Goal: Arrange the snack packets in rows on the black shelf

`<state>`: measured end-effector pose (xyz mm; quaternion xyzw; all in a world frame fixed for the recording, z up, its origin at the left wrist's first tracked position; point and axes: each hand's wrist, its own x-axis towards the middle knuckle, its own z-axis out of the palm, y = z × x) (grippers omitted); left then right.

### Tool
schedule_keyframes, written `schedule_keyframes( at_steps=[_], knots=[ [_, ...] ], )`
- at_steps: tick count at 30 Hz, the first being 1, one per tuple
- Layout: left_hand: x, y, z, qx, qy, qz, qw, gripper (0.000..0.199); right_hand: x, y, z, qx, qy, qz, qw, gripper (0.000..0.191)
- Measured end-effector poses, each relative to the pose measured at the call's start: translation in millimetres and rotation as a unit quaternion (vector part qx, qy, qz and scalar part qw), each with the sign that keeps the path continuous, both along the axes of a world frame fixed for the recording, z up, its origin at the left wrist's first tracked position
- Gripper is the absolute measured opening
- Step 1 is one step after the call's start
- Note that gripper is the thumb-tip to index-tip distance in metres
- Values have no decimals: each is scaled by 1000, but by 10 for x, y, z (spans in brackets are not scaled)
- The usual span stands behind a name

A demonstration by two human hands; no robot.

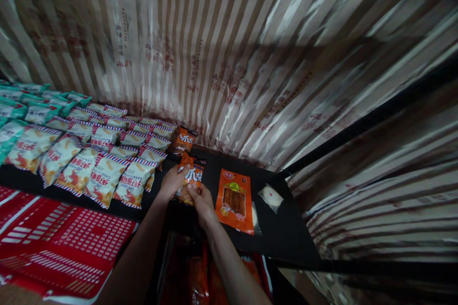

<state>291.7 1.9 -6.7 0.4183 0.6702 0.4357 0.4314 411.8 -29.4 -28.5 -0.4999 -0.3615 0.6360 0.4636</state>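
Both hands hold an orange snack bag [194,175] with white lettering over the black shelf. My left hand [174,180] grips its left side, and my right hand [202,201] pinches its lower right edge. Just behind it stands a similar orange snack bag [185,139], close to the curtain. To the right of my right hand lies a flat orange packet [235,200] with brown sticks pictured on it. Rows of white shrimp-chip bags [134,180] with striped edges stand to the left of my left hand.
Teal snack bags [39,112] fill the far left. A small clear packet [271,198] with a white round item lies on the right of the black shelf [282,233]. A red basket [71,238] is at lower left; orange packets [198,276] sit below my arms. A striped curtain [214,57] hangs behind.
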Motion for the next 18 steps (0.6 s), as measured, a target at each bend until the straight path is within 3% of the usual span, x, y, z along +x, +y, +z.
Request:
schedule_keyframes(
  at_steps=[8, 18],
  knots=[
    [-37, 42, -69, 17, 6, 7, 1000, 47, -66, 107, 25, -3, -3, -17, 1000, 43],
    [-136, 27, -30, -31, 132, -53, 989, 48, -153, 339, 61, 1, 14, -74, 997, 39]
  ],
)
